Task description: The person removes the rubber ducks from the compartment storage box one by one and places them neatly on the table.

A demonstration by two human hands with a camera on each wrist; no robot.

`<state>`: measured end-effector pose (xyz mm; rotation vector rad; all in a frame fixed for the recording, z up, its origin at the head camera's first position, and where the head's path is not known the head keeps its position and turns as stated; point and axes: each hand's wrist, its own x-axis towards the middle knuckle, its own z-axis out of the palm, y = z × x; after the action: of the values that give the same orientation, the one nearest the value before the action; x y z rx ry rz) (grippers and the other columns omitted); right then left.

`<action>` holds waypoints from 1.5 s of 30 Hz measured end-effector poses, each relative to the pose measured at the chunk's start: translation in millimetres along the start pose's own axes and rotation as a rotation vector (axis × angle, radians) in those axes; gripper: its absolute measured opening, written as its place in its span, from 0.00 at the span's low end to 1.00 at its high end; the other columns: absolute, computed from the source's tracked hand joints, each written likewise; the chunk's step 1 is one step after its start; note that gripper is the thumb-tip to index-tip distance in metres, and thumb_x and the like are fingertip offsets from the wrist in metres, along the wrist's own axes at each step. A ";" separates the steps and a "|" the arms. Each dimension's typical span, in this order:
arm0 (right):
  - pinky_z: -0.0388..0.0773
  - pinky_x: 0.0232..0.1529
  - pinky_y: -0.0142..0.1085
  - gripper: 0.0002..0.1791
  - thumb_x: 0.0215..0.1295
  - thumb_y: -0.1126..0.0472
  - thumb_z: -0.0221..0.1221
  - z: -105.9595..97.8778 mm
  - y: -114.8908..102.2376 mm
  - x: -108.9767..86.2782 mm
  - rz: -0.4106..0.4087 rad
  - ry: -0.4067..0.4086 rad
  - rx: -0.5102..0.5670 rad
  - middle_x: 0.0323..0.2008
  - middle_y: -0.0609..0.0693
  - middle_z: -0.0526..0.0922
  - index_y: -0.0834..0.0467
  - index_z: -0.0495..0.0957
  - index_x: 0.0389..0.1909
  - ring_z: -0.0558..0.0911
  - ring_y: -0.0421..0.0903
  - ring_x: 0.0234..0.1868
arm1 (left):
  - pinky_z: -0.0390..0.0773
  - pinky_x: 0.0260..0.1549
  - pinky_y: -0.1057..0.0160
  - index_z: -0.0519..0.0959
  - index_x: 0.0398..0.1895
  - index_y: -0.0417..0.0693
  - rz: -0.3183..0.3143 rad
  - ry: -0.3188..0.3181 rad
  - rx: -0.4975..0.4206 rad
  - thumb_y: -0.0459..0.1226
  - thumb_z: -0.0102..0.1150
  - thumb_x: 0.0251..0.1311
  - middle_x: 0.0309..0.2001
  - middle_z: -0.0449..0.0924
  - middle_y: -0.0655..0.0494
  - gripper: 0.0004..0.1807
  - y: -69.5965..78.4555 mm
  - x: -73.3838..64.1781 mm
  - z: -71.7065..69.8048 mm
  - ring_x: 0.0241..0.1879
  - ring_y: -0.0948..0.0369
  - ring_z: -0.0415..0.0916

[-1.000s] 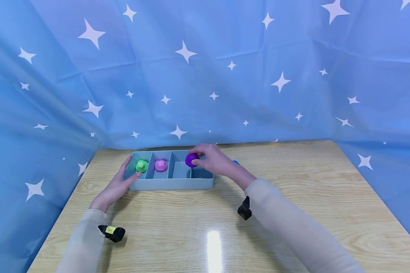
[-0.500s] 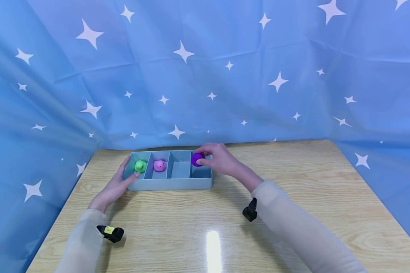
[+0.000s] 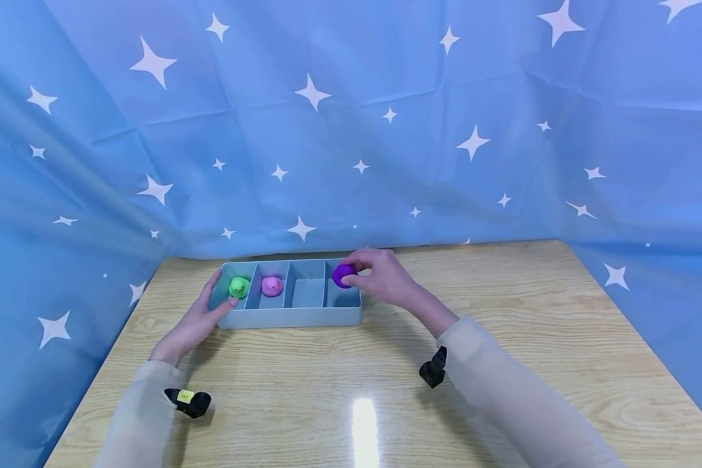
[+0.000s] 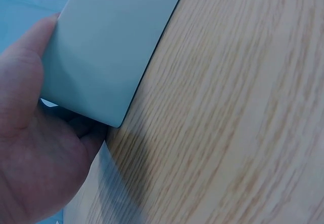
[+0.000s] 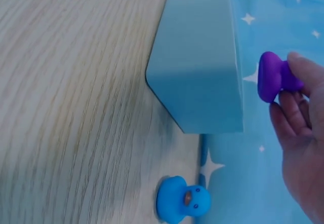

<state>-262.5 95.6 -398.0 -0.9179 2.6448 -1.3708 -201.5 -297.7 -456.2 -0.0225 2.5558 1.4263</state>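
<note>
A light blue divided box point(image 3: 292, 318) stands near the back of the table. My left hand point(image 3: 192, 322) grips its left end, thumb over the near rim and the other fingers along the end wall. My right hand point(image 3: 384, 279) pinches a purple rubber duck point(image 5: 271, 77) between thumb and fingers. In the head view the duck is over the rightmost compartment; the right wrist view shows it raised above the rim. A green duck point(image 3: 239, 286) sits in the leftmost compartment, and a pink duck point(image 3: 272, 286) in the one beside it.
A blue duck point(image 5: 174, 198) stands on the table off the box's right end; my right hand and forearm hide it in the head view. A starry blue curtain point(image 3: 351, 130) hangs behind the wooden table point(image 3: 292, 390) and along its sides.
My right hand has carried the purple duck rightward, from the divider of the last two compartments to over the rightmost one. The left hand keeps its grip on the box.
</note>
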 end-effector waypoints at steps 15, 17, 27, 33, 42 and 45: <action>0.80 0.44 0.44 0.18 0.64 0.58 0.72 -21.4 15.8 -12.8 0.044 0.073 -0.030 0.42 0.50 0.87 0.59 0.86 0.54 0.85 0.49 0.45 | 0.38 0.67 0.23 0.27 0.83 0.67 0.003 -0.004 -0.004 0.54 0.52 0.77 0.82 0.24 0.40 0.49 -0.1 -1.2 -1.1 0.77 0.32 0.24; 0.79 0.44 0.44 0.18 0.64 0.58 0.72 -25.5 18.1 -14.4 0.058 0.079 -0.034 0.42 0.49 0.87 0.59 0.86 0.53 0.85 0.49 0.44 | 0.38 0.67 0.23 0.26 0.83 0.67 0.000 -0.005 -0.002 0.53 0.52 0.77 0.82 0.24 0.40 0.49 0.6 -1.3 -0.9 0.77 0.32 0.24; 0.80 0.43 0.43 0.18 0.64 0.57 0.72 -41.8 26.9 -23.6 0.117 0.087 -0.058 0.42 0.49 0.87 0.58 0.86 0.53 0.85 0.49 0.45 | 0.37 0.67 0.22 0.26 0.83 0.68 0.002 -0.008 -0.003 0.54 0.52 0.76 0.82 0.23 0.40 0.49 -0.6 -0.6 -0.5 0.77 0.32 0.24; 0.82 0.42 0.43 0.18 0.65 0.59 0.71 -51.4 32.5 -29.7 0.121 0.090 -0.074 0.44 0.51 0.87 0.59 0.86 0.54 0.84 0.50 0.46 | 0.37 0.67 0.23 0.26 0.83 0.69 -0.005 -0.003 -0.003 0.54 0.51 0.77 0.82 0.23 0.40 0.49 -2.0 -1.2 0.0 0.77 0.33 0.24; 0.83 0.45 0.46 0.20 0.66 0.58 0.71 -60.4 43.7 -39.0 0.161 0.103 -0.127 0.46 0.54 0.86 0.61 0.84 0.56 0.84 0.53 0.48 | 0.36 0.67 0.23 0.26 0.83 0.69 -0.011 -0.002 -0.008 0.54 0.50 0.77 0.82 0.23 0.41 0.48 -2.3 -0.8 -0.4 0.78 0.33 0.23; 0.83 0.45 0.46 0.20 0.66 0.58 0.71 -63.7 46.8 -42.0 0.163 0.107 -0.142 0.46 0.54 0.85 0.61 0.84 0.56 0.83 0.54 0.48 | 0.36 0.67 0.23 0.26 0.83 0.70 -0.006 -0.002 -0.009 0.54 0.50 0.77 0.82 0.23 0.41 0.48 -2.2 -0.2 -0.6 0.78 0.33 0.23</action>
<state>-268.5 184.7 -404.2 -0.6380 2.8548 -1.2429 -201.1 -299.4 -457.7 -0.0298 2.5463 1.4349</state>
